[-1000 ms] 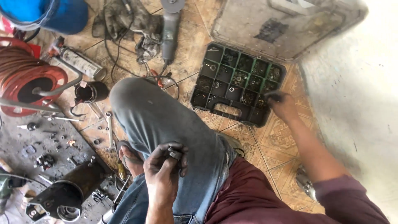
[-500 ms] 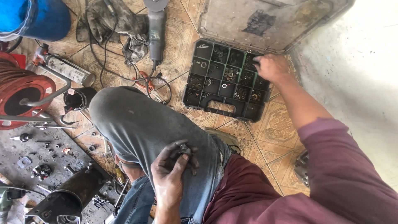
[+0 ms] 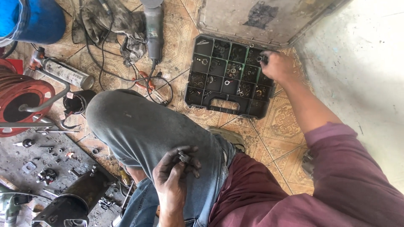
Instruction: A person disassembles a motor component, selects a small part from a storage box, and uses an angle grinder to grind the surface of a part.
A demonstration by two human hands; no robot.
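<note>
Reaching across the tiled floor (image 3: 290, 126), the right hand (image 3: 280, 67) is dipping into the top right compartments of the black parts organiser (image 3: 229, 77), its fingers curled down around something small and dark at the case's upper edge; whether they are pinching a piece or only feeling among the bits cannot be told at this size. The left hand (image 3: 174, 178) is resting on the raised knee in grey jeans (image 3: 139, 126), fingers loosely bent and gripping a small metal part (image 3: 184, 156) between thumb and fingertips. The organiser is lying open just beyond the knee, its clear lid (image 3: 261, 19) tipped back against the wall. The step in hand looks like hunting for a matching fastener or washer for the piece held on the knee. A fine pinch seems called for, lifting one item out without spilling the neighbouring compartments, then bringing it to the left hand for fitting. An angle grinder (image 3: 153, 29) is lying beside the case, and a red cable reel (image 3: 19, 101) is sitting at the far left.
</note>
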